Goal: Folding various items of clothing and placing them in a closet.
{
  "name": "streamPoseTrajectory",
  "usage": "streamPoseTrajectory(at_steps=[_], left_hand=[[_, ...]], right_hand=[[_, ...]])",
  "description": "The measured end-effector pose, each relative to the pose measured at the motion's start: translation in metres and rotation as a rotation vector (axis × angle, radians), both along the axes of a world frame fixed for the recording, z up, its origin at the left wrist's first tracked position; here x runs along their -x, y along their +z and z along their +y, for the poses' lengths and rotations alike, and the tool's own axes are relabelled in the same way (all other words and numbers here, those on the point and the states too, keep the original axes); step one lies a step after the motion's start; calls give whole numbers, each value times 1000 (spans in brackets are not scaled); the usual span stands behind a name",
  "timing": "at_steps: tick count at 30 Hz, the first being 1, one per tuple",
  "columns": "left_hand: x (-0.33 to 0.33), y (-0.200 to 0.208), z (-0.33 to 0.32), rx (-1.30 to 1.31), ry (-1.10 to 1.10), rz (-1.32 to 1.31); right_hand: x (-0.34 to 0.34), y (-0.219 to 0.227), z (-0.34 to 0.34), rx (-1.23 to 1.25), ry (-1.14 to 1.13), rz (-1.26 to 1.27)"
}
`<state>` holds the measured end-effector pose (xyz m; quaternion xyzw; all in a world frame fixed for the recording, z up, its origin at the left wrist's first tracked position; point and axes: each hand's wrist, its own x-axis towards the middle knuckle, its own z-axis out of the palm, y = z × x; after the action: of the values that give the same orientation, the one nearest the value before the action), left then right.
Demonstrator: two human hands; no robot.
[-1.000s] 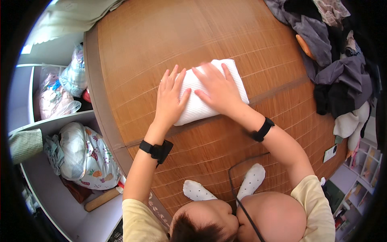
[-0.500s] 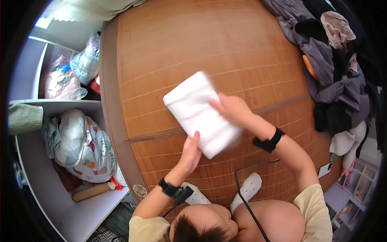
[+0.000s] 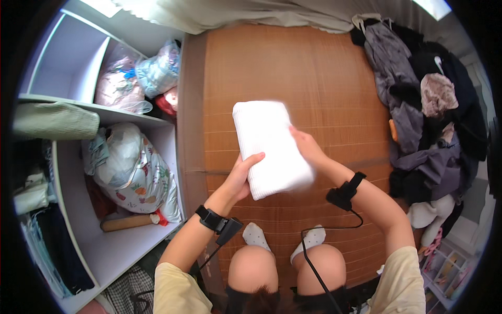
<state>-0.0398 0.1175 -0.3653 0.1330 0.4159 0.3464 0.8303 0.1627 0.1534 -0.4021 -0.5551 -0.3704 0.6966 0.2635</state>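
A folded white ribbed cloth [image 3: 272,152], a neat thick rectangle, is held up in front of me over the brown mat. My left hand [image 3: 241,175] grips its left edge, thumb lying on top and the other fingers hidden underneath. At the opposite edge is my right hand [image 3: 309,149], its thumb side against the cloth and its remaining fingers largely out of sight behind it. The cloth's right side is slightly smeared by motion. Both wrists carry black straps with small devices.
Brown mat [image 3: 293,68] spreads beneath. To the left, a white shelf unit [image 3: 120,251] holds bagged items, a fruit-print bag [image 3: 138,183] and hanging clothes. A pile of dark clothes [image 3: 418,115] lies right. A black cable [image 3: 314,261] runs past my knees; a pale curtain [image 3: 251,15] borders the far side.
The cloth has turned more upright in view. My right hand has gone from over its surface to its right edge, while my left keeps hold. The view has shifted, showing my knees and more shelf.
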Motion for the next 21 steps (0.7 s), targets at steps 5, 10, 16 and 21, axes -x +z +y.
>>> streamPoseTrajectory(at_steps=[5,10,16,21], left_hand=[[15,121,-30,128,111,-131],[35,266,-69,154,174,-144],[85,445,-139,275,209,-212],[142,537,-160,195,228,-24]], right_hand=[[29,149,-1,265,102,435],[55,314,-19,571,225,613],[92,463,-79,781,219,686],[139,597,-82,740,353,393]])
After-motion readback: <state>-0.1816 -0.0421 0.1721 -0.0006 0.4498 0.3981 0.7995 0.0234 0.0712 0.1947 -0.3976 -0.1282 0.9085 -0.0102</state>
